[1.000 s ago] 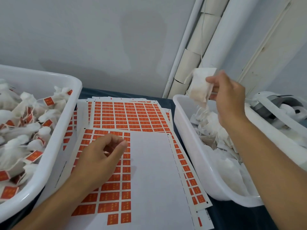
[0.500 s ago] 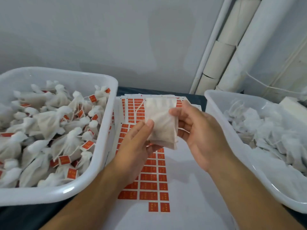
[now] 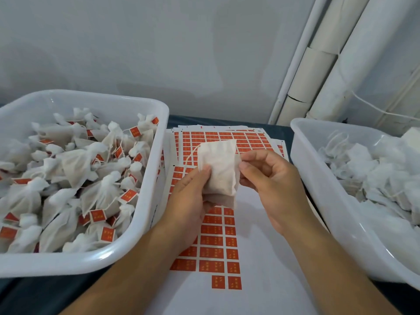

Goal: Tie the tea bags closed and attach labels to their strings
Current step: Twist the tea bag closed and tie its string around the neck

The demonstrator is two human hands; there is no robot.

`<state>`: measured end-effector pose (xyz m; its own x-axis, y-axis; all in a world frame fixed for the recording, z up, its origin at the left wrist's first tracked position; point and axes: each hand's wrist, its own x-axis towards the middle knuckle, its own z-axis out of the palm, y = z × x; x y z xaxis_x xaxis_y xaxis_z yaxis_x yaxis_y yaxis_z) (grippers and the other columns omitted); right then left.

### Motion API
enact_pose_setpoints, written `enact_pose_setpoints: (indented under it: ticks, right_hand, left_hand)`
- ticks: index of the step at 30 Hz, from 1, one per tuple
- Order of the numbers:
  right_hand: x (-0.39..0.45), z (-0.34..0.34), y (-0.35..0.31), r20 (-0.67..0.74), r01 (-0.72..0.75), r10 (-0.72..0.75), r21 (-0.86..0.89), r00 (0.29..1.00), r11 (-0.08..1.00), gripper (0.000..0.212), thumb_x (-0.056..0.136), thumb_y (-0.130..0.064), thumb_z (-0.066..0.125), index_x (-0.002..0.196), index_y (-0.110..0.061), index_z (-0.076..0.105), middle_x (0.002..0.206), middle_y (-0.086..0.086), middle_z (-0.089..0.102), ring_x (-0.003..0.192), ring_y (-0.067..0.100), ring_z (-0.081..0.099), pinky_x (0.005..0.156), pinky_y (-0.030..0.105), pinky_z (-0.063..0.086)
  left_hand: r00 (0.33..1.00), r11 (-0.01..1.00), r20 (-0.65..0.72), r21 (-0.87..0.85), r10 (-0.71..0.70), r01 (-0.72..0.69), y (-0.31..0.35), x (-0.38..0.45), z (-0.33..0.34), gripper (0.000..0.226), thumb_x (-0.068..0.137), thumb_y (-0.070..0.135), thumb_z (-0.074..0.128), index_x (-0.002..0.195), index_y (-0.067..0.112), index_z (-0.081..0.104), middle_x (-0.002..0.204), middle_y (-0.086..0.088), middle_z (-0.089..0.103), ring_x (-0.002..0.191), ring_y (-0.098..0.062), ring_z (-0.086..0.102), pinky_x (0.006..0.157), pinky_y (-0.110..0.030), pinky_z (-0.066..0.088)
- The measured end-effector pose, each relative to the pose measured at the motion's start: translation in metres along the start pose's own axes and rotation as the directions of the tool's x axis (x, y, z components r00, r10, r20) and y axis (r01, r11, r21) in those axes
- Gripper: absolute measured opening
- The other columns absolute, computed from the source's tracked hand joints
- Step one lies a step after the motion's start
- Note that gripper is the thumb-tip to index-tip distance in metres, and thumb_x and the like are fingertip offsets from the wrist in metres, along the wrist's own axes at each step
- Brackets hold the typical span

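Observation:
An untied white tea bag point(image 3: 219, 169) is held upright over the label sheets, its thin string point(image 3: 190, 155) looping out at its upper left. My left hand point(image 3: 190, 196) grips the bag's lower left side from below. My right hand point(image 3: 270, 185) pinches the bag's upper right edge between thumb and fingertips. Sheets of orange labels point(image 3: 218, 242) lie flat on the table under both hands, partly peeled.
A white bin point(image 3: 145, 228) on the left holds several tied bags with orange labels. A second white bin point(image 3: 318, 192) on the right holds several untied bags. White pipes point(image 3: 318, 71) run up the wall at the back right.
My right hand carried the bag from the right bin to the middle. My left hand rose from the label sheet and took hold of it. The right fingers have shifted to the bag's top edge.

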<state>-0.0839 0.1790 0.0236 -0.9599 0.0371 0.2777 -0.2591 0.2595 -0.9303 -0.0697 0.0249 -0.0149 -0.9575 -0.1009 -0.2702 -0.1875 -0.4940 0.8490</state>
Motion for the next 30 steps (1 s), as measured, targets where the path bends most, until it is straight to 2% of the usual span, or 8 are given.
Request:
enact_pose_setpoints:
  ticks: [6,13,16,19,22,24,26,30]
  right_hand:
    - [0.004,-0.007,-0.009,-0.102,0.064,-0.072,-0.079,0.992,0.995,0.012,0.096,-0.026,0.069,0.099,-0.037,0.066,0.096,-0.027,0.071,0.087,-0.001,0.071,0.068,0.013,0.057]
    - [0.029,-0.079,-0.06,-0.324,0.181,-0.195,-0.073,0.926,0.981,0.023,0.087,-0.022,0.066,0.093,-0.044,0.07,0.082,-0.018,0.073,0.069,0.003,0.069,0.065,0.019,0.056]
    - [0.045,-0.126,-0.069,-0.407,0.124,-0.204,-0.213,0.89,0.969,0.024,0.079,-0.031,0.059,0.093,-0.048,0.066,0.077,-0.022,0.071,0.069,0.0,0.067,0.067,0.02,0.057]
    - [0.058,-0.173,-0.056,-0.439,-0.038,-0.156,-0.4,0.885,0.916,0.044,0.074,-0.043,0.048,0.114,-0.036,0.066,0.087,-0.014,0.067,0.071,-0.005,0.061,0.073,0.019,0.054]
    - [0.054,-0.198,-0.032,-0.392,-0.177,-0.101,-0.613,0.914,0.77,0.026,0.086,-0.022,0.05,0.107,-0.027,0.065,0.091,0.011,0.068,0.068,0.002,0.061,0.06,0.013,0.051]
    - [0.042,-0.192,-0.02,-0.307,-0.246,0.016,-0.729,0.952,0.639,0.02,0.092,-0.018,0.054,0.102,-0.033,0.061,0.096,0.008,0.069,0.084,0.027,0.066,0.081,0.045,0.058]
    - [0.032,-0.171,-0.02,-0.238,-0.193,-0.001,-0.794,0.971,0.577,0.012,0.095,-0.027,0.062,0.104,-0.035,0.06,0.105,0.0,0.069,0.093,0.03,0.066,0.089,0.055,0.055]
    - [0.01,-0.092,-0.048,0.004,0.18,-0.263,-0.739,0.965,0.649,0.02,0.096,-0.051,0.058,0.115,-0.044,0.06,0.1,-0.025,0.063,0.084,-0.01,0.062,0.066,0.016,0.047]
  left_hand:
    - [1.0,0.999,0.008,0.03,-0.028,0.028,0.001,0.002,-0.002,0.011,0.097,0.044,0.063,0.091,0.05,0.069,0.098,0.018,0.077,0.095,-0.011,0.076,0.087,-0.042,0.063]
    - [0.999,0.986,-0.028,0.168,0.026,-0.021,0.003,-0.002,-0.007,0.011,0.1,0.051,0.055,0.093,0.045,0.06,0.081,0.024,0.073,0.072,0.003,0.073,0.055,-0.021,0.058]
    - [0.998,0.979,-0.028,0.197,0.064,-0.058,0.004,-0.004,-0.006,0.01,0.102,0.051,0.053,0.097,0.045,0.059,0.072,0.038,0.066,0.069,0.007,0.071,0.053,-0.017,0.055]
    - [0.994,0.965,-0.033,0.244,0.104,-0.093,0.005,-0.006,-0.005,0.01,0.101,0.053,0.054,0.097,0.046,0.06,0.077,0.038,0.066,0.072,0.009,0.07,0.056,-0.018,0.057]
    - [0.991,0.941,-0.044,0.323,0.126,-0.106,0.003,-0.007,-0.004,0.013,0.1,0.055,0.055,0.097,0.046,0.063,0.087,0.027,0.069,0.078,0.0,0.074,0.068,-0.024,0.062]
    - [0.989,0.921,-0.036,0.368,0.147,-0.123,0.002,-0.008,-0.003,0.014,0.1,0.054,0.055,0.098,0.044,0.064,0.094,0.026,0.067,0.084,-0.006,0.074,0.079,-0.027,0.062]
    - [0.985,0.901,-0.015,0.408,0.171,-0.15,0.001,-0.008,-0.003,0.017,0.101,0.052,0.055,0.101,0.04,0.066,0.099,0.022,0.068,0.09,-0.008,0.072,0.081,-0.026,0.061]
    - [0.975,0.852,0.034,0.48,0.22,-0.209,-0.002,-0.009,-0.002,0.016,0.101,0.051,0.055,0.102,0.039,0.067,0.096,0.021,0.07,0.088,-0.003,0.071,0.058,-0.009,0.052]
